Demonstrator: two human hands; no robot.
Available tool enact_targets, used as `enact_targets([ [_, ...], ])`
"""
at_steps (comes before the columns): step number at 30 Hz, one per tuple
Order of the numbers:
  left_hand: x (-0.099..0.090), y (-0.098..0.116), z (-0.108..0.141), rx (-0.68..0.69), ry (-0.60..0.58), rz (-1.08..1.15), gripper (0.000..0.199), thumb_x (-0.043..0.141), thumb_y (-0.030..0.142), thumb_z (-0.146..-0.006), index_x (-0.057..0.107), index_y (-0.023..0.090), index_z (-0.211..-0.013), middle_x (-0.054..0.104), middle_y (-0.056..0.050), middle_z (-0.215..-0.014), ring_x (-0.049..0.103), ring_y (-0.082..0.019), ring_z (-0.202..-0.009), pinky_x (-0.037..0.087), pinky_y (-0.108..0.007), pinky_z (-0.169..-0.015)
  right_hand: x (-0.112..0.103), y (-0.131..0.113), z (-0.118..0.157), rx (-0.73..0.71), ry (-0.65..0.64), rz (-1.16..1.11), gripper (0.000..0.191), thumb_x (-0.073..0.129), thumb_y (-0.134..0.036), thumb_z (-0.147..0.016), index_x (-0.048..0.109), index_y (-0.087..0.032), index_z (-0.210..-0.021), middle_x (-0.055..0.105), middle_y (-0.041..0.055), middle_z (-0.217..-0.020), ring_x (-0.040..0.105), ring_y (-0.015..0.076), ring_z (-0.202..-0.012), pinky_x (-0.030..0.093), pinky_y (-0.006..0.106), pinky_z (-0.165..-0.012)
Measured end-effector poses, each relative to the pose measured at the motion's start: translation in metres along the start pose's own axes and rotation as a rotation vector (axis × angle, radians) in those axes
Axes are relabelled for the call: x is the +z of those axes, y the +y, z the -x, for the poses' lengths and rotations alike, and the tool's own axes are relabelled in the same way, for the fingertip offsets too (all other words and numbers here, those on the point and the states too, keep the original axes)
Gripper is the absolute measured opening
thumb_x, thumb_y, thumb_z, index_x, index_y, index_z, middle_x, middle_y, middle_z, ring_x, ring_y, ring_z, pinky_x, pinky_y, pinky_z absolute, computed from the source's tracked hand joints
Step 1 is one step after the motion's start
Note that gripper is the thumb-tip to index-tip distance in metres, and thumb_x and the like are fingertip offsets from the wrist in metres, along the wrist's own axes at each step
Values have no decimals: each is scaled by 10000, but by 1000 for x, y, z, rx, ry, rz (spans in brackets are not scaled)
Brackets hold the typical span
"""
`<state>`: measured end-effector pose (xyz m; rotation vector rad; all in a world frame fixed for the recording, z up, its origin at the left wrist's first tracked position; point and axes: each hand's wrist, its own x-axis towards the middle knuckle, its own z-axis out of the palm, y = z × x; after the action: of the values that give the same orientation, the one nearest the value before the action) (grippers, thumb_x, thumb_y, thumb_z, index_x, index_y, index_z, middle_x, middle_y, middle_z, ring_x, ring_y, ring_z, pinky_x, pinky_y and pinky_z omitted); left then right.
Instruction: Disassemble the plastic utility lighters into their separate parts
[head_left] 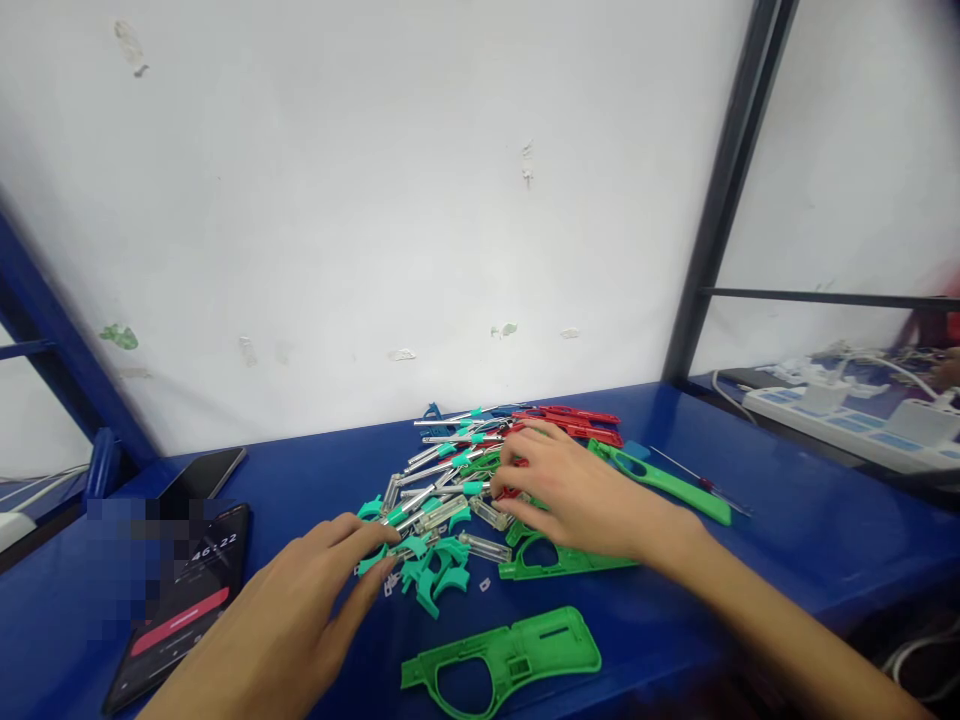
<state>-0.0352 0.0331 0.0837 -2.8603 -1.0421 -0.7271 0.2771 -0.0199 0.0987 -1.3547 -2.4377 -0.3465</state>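
- The flat tabletop (315,482) is coloured deep blue.
- The flat, cut-out plastic handle shell (546,648) in front is moulded in bright green.
- The slim plastic handle shells (589,430) at the back are coloured red.
- Teal is shown by the small curved plastic pieces (451,552).
- The thin metal tubes (435,422) are finished in silver, banded with teal.
- The plain white wall (375,200) is mottled with off-white and green patches.
- The black rectangular phone (225,572) is marked with a pinkish-red bar and white digits.
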Motion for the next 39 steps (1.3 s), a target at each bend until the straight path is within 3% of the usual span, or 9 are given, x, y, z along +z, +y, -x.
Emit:
enact_targets([
  [3, -2, 2, -1, -2, 6, 31, 356, 480, 461, -1061, 800, 315, -1120, 823, -20, -1032, 815, -246, -926, 665, -356, -808, -6, 17, -16, 61, -18, 60, 274, 561, -424, -1104, 685, -191, -1031, 627, 92, -1075, 585, 196, -774, 473, 358, -692],
  [5, -4, 3, -2, 1, 9, 44, 343, 493, 456, -1058, 801, 316, -1115, 824, -14, -1014, 816, -235, -909, 662, -340, -806, -5, 30, -26, 86, -12, 70, 309, 510, -442, -1116, 649, -178, -1035, 611, 98, -1041, 534, 182, -700, 417, 346, -625],
  [13, -1, -5, 3, 12, 74, 14, 365, 507, 516, -1056, 803, 321, -1138, 834, -17, -1032, 819, -245, -918, 662, -333, -810, 27, 60, -31, 104, 3, 72, 345, 451, -436, -1137, 628, -167, -1012, 616, 117, -1021, 565, 216, -772, 452, 359, -693],
  [18, 1, -8, 5, 6, 77, -3, 404, 485, 565, -1062, 803, 334, -1154, 839, -8, -1054, 821, -252, -925, 670, -357, -813, 42, 64, -34, 33, -25, 42, 286, 522, -380, -1130, 715, -180, -1200, 677, 118, -1144, 645, 256, -1046, 506, 395, -935],
  [21, 1, -8, 4, -2, 58, -2, 409, 483, 580, -1062, 804, 340, -1144, 844, -3, -1071, 823, -255, -947, 669, -360, -831, 50, 63, -42, 2, -51, 40, 315, 528, -389, -1134, 752, -201, -1251, 711, 126, -1203, 656, 273, -1122, 514, 428, -981],
  [25, 2, -9, 5, -29, 51, 30, 419, 486, 587, -1056, 801, 325, -1142, 842, -9, -1092, 821, -259, -961, 669, -364, -846, 55, 60, -53, 0, -60, 58, 349, 531, -405, -1136, 780, -168, -1193, 751, 134, -1150, 679, 287, -1118, 528, 473, -1001],
  [28, 1, -11, 4, -39, 47, 47, 431, 490, 592, -1049, 805, 313, -1141, 841, -18, -1099, 821, -260, -959, 670, -362, -848, 58, 62, -61, 7, -73, 80, 261, 623, -379, -1099, 767, -161, -1115, 760, 92, -1111, 703, 271, -1106, 556, 494, -1005],
  [33, -3, -12, 4, -41, 16, 34, 434, 502, 602, -1043, 814, 315, -1137, 844, -16, -1084, 822, -252, -940, 667, -345, -846, 62, 70, -70, 19, -83, 115, 254, 708, -373, -1049, 716, -171, -1204, 733, 83, -1230, 726, 240, -1070, 615, 465, -949],
  [39, -6, -6, 3, 43, 180, -9, 418, 476, 584, -1086, 797, 318, -1121, 815, -8, -1042, 795, -212, -926, 647, -311, -831, 32, 64, -64, 54, 64, 145, 129, 683, -287, -1068, 763, -186, -1056, 795, 46, -900, 723, 207, -858, 533, 431, -959],
])
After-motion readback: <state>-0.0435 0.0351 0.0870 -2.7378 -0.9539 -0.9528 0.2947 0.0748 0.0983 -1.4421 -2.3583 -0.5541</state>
